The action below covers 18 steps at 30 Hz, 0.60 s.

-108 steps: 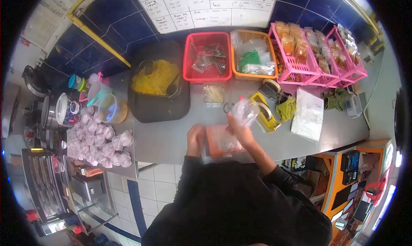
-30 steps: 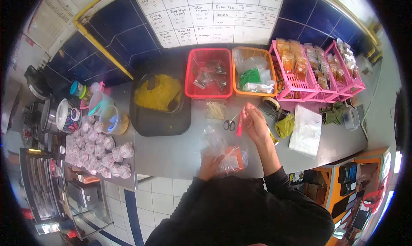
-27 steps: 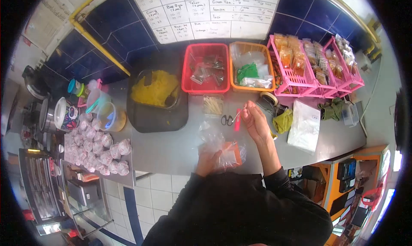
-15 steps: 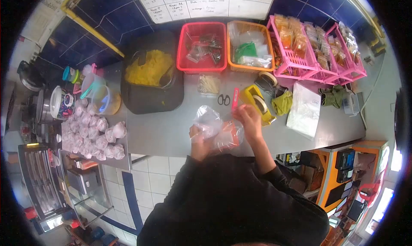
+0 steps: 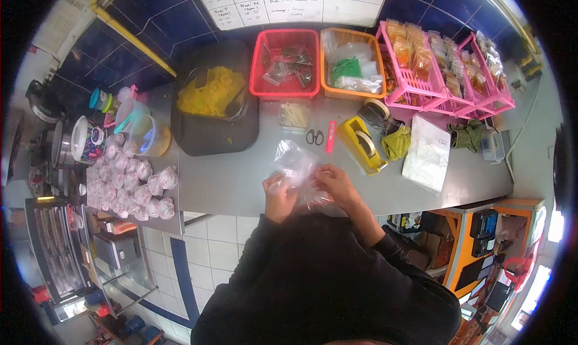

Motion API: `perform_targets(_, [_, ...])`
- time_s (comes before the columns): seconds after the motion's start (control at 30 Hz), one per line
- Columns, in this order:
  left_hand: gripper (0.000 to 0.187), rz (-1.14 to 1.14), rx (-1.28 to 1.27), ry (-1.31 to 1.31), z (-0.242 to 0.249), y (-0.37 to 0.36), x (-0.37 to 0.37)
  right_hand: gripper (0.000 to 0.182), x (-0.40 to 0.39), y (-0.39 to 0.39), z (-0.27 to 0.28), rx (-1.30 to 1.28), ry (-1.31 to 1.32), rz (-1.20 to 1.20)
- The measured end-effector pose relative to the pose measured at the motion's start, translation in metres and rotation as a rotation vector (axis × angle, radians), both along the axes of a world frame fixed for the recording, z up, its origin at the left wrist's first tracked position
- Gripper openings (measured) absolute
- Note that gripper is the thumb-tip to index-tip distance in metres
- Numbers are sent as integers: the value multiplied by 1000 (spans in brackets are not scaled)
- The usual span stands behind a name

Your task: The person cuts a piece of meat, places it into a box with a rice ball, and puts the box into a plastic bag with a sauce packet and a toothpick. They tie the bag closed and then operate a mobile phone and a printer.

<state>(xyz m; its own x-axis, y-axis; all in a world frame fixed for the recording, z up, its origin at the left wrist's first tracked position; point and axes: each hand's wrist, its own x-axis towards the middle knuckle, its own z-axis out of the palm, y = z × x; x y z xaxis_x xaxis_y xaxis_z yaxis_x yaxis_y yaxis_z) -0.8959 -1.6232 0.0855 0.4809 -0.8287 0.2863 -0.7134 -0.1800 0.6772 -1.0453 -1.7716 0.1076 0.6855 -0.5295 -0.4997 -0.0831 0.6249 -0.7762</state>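
Note:
A clear plastic bag (image 5: pixel 294 160) is held upright between my two hands over the front edge of the steel table. My left hand (image 5: pixel 279 198) is closed around its left side. Fingers of my right hand (image 5: pixel 335 186) pinch together at the bag's right side. Below them, close to my body, more clear plastic (image 5: pixel 313 198) with a bit of red shows, partly hidden by my hand and sleeve. Just beyond lie black-handled scissors (image 5: pixel 314 137), a pink cutter-like strip (image 5: pixel 331 136) and a yellow tape dispenser (image 5: pixel 362 145).
Behind stand a red basket (image 5: pixel 284 93) of small packets, an orange basket (image 5: pixel 352 93) of plastic bags, and pink racks (image 5: pixel 415 97) of filled sachets. At left are a dark tray (image 5: pixel 211 143) with yellow food, a tub (image 5: pixel 152 137) and several wrapped bundles (image 5: pixel 129 179).
My right hand has moved from near the tape dispenser down and left to the bag. The red-filled plastic has shifted toward my body and is now mostly hidden.

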Motion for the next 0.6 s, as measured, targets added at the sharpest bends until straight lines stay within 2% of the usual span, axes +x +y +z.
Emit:
perform_targets(0.1, [27, -24, 3, 17, 12, -4, 0, 20, -4, 4, -8, 136, -14, -27])
perform_targets(0.17, [27, -59, 65, -103, 12, -1, 4, 19, -5, 6, -32, 311, -108, -103])
perform_targets(0.27, [27, -103, 25, -134, 16, -4, 7, 18, -3, 8, -57, 338, -155, -118])
perform_targets(0.4, [26, -131, 32, -136, 26, -9, 9, 17, 7, 10, -44, 327, -169, -138])
perform_targets(0.47, [26, -110, 85, -59, 29, -11, 9, 16, 8, 12, -24, 118, -106, -72])
perform_targets(0.6, [26, -76, 122, -10, 33, -14, 9, 18, 1, 18, -20, -89, -82, -31])
